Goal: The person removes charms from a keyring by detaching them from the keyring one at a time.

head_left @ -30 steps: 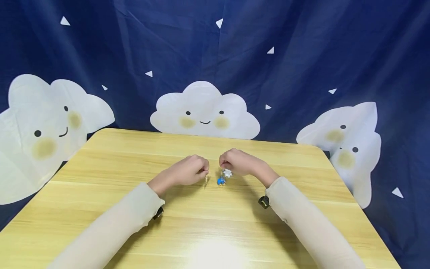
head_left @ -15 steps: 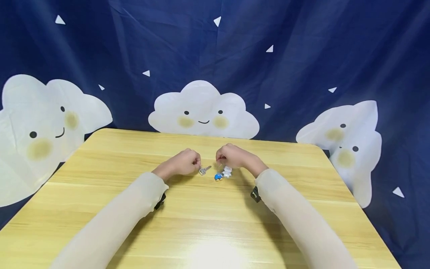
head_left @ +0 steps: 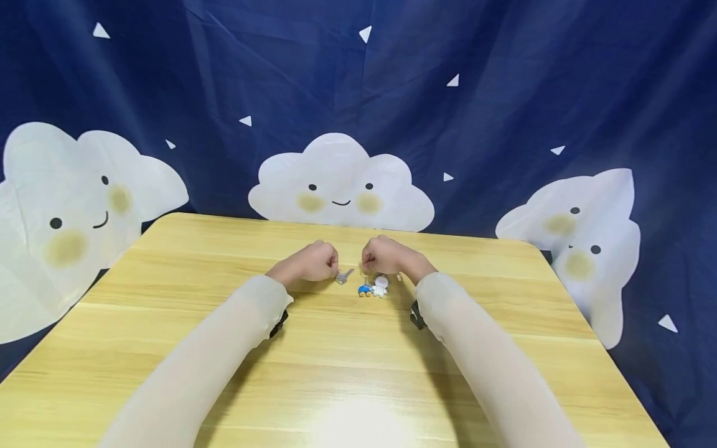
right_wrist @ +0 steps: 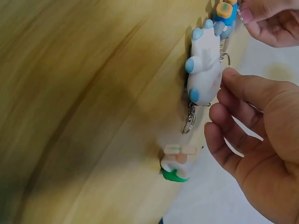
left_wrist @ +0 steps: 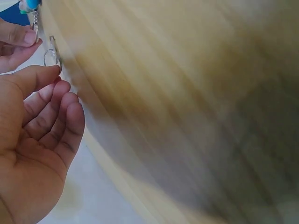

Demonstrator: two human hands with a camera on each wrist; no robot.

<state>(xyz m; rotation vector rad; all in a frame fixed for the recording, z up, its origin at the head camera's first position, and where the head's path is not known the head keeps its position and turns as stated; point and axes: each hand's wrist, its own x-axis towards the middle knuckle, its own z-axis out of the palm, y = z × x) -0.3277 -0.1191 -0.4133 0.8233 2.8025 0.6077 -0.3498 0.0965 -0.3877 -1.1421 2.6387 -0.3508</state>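
My left hand pinches a thin metal ring between thumb and forefinger; a small metal key is beside its fingertips in the head view. Facing it, my right hand holds a keyring whose chain runs to a blue figurine. Right beside that lies a white figurine with pale blue tips and its own chain and ring. In the right wrist view, a third figurine, white and green, lies a little apart.
A light wooden table spans the space under both forearms. Behind its far edge hangs a dark blue curtain printed with white clouds.
Both hands have shifted toward the table's far side. The key has swung from hanging upright to slanting sideways. The white figurine now shows whole beside the blue one.
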